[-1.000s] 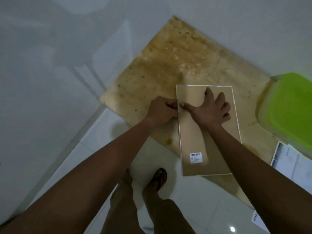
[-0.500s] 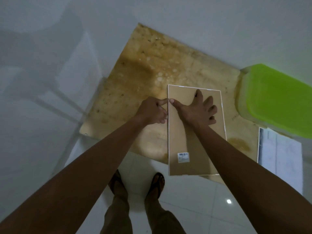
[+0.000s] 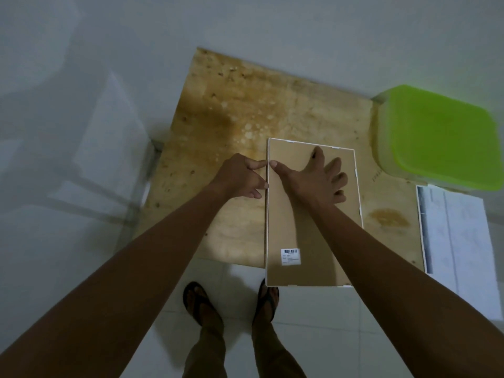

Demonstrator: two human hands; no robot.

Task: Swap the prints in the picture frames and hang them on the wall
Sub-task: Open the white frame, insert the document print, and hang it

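Two hands are working on one picture frame (image 3: 281, 227), which is lying face down, brown backing up, on the stained plywood surface (image 3: 231, 118), its near end overhanging the tiled floor (image 3: 313, 309). The left hand (image 3: 240, 178) is curling its fingers at the frame's left rim, with forefinger and thumb tips pinching against that edge. The right hand (image 3: 313, 178) is pressing flat on the backing, fingers spread apart. A container (image 3: 436, 137) with a green lid is sitting closed at the surface's right corner, hiding its contents. A pale print (image 3: 458, 236) is lying just beside it.
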